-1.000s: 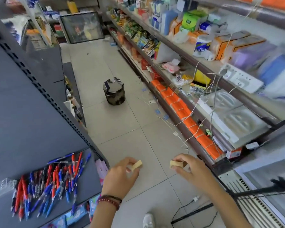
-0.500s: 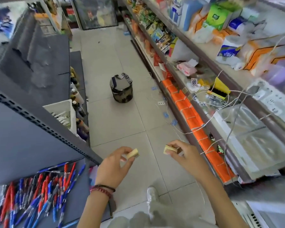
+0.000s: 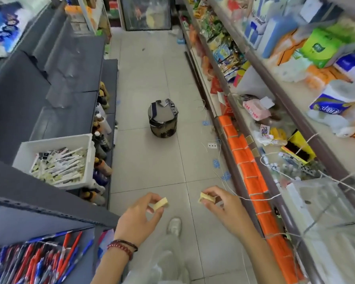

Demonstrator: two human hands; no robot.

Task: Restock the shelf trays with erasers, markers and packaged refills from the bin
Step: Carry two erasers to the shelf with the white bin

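A small pale-yellow eraser (image 3: 160, 203) is pinched in the left hand's (image 3: 139, 218) curled fingers (image 3: 148, 198). The right hand (image 3: 223, 206) pinches a second eraser (image 3: 206, 197). Both are held above the aisle floor (image 3: 152, 171). Farther off, a white tray (image 3: 55, 139) sits at the shelf edge.

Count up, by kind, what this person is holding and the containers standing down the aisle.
eraser: 2, one pinched in the left hand, one in the right hand
bin: 1, white, on the left shelf
bag: 1, dark, on the floor
Total: 4
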